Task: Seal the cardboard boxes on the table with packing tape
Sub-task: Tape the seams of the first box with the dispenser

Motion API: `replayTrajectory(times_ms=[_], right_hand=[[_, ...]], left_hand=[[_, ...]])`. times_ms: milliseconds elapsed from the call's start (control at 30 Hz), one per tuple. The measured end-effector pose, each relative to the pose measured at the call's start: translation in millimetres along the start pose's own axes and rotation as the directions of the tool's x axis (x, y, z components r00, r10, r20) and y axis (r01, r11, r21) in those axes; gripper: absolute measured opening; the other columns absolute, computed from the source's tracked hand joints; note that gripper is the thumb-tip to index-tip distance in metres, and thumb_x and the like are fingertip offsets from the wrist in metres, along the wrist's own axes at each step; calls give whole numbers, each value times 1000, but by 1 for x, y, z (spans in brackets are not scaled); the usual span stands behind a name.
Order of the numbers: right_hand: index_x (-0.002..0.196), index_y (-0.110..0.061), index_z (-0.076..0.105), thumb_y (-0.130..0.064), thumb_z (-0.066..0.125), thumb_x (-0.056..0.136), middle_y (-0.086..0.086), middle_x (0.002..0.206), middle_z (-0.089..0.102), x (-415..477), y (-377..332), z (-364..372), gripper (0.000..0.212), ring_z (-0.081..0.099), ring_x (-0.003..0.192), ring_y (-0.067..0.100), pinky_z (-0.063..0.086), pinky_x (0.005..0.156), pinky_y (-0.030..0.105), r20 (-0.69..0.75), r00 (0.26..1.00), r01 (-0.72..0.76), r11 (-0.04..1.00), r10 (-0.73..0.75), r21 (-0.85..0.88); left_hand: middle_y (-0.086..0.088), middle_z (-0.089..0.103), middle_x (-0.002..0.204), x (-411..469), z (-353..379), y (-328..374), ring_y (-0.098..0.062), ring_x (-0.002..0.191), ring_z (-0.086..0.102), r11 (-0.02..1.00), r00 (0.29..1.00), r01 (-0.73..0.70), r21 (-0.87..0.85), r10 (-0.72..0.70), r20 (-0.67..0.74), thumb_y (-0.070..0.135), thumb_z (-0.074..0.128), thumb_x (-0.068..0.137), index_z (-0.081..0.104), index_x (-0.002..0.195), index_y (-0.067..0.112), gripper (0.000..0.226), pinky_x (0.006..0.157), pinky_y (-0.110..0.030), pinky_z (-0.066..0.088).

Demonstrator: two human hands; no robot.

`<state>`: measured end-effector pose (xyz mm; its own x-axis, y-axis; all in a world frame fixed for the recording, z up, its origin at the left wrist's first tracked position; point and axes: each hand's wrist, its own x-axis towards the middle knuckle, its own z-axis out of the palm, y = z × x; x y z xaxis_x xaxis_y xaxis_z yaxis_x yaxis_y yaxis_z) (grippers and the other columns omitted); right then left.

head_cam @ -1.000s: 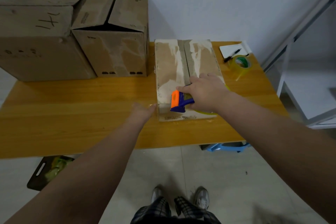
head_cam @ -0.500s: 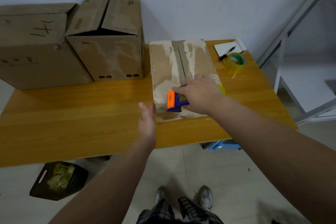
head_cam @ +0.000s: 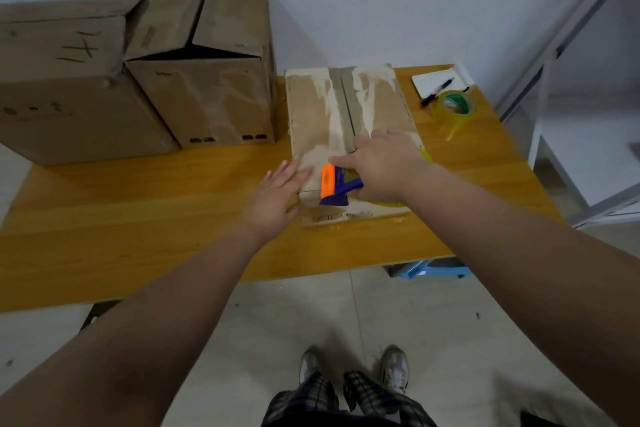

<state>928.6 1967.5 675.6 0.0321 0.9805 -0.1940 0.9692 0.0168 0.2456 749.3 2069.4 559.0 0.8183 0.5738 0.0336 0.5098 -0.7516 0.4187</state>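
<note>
Gripping dispenser (head_cam: 334, 185) in our right hand (head_cam: 384, 163) at near end of low box (head_cam: 311, 114), on seam (head_cam: 341, 97), likely to start sealing run. Our left hand (head_cam: 277, 194), fingers straight, braces box's near-left edge against sliding. Box on table (head_cam: 173, 218), right of taller boxes (head_cam: 207, 107).

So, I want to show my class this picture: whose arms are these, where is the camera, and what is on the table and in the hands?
No machine: a person wears a camera on the head, looking down at their own arms. The right hand grips an orange and blue tape dispenser on a low box. The left hand, fingers straight, touches that box's near left corner. The table also holds a big box, an open box, a tape roll, a pen and a paper.
</note>
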Motion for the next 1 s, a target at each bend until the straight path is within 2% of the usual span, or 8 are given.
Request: replayTrajectory(times_ms=[133, 267, 400, 500, 667, 867, 933, 1000], right_hand=[[141, -38, 37, -53, 59, 84, 4, 118, 53, 1, 3, 0, 62, 51, 107, 27, 38, 85, 39, -1, 1000, 13, 1000, -13, 1], [138, -37, 40, -53, 60, 83, 4, 114, 54, 4, 4, 2, 61, 51, 102, 26, 34, 78, 37, -10, 1000, 17, 1000, -17, -3], [139, -38, 39, -53, 60, 83, 3, 114, 53, 5, 3, 4, 62, 51, 103, 25, 35, 79, 37, -10, 1000, 16, 1000, -16, -1], [141, -40, 36, -53, 59, 84, 4, 115, 52, 4, 4, 4, 63, 50, 104, 26, 35, 80, 38, -12, 1000, 12, 1000, -12, -1], [143, -40, 32, -52, 59, 84, 5, 118, 51, 3, 2, 4, 66, 50, 107, 27, 37, 84, 39, -15, 1000, 6, 1000, -7, -3], [143, -39, 32, -54, 58, 85, 5, 119, 51, 2, 2, 2, 66, 49, 108, 28, 38, 86, 40, -5, 1000, 14, 1000, -14, -9], [143, -39, 32, -54, 57, 85, 6, 120, 51, 2, 3, 2, 65, 49, 108, 28, 38, 85, 40, -3, 1000, 19, 999, -19, -26], [144, -38, 29, -56, 54, 87, 7, 123, 50, 2, 2, 2, 65, 50, 108, 29, 40, 84, 40, 2, 1000, 31, 998, -31, -56]], left_hand=[[4, -1, 158, 23, -7, -1, -12, 144, -5, 949, 992, -107, 297, 79, 103, 33, 61, 88, 2, 150, 26, 86, 115, -31, -4], [0, -9, 158, 32, -9, 3, -14, 144, -11, 912, 986, -126, 391, 74, 147, 41, 62, 86, -10, 149, 20, 98, 117, -32, -2], [-4, -10, 158, 28, -10, 2, -16, 144, -11, 856, 979, -194, 479, 138, 150, 47, 39, 96, -9, 149, 15, 79, 114, -30, -6], [-5, -8, 157, 21, -6, 2, -15, 144, -9, 849, 981, -189, 493, 145, 127, 51, 21, 97, -8, 148, 15, 69, 111, -28, -9], [0, -7, 158, 14, -2, -3, -12, 144, -7, 852, 986, -164, 497, 130, 103, 46, 41, 96, -10, 147, 20, 78, 112, -28, -7], [2, 6, 157, 3, -9, 2, -11, 144, 3, 883, 977, -212, 418, 204, 64, 24, 31, 102, 3, 149, 21, 55, 109, -24, -6], [0, 8, 158, -8, -6, 9, -12, 144, 5, 893, 983, -178, 414, 181, 33, 14, 35, 100, 4, 150, 20, 59, 109, -24, -5], [-3, 3, 158, -16, 3, 21, -14, 144, 0, 902, 995, -95, 422, 101, 9, 18, 37, 100, -2, 149, 17, 63, 109, -26, -7]])
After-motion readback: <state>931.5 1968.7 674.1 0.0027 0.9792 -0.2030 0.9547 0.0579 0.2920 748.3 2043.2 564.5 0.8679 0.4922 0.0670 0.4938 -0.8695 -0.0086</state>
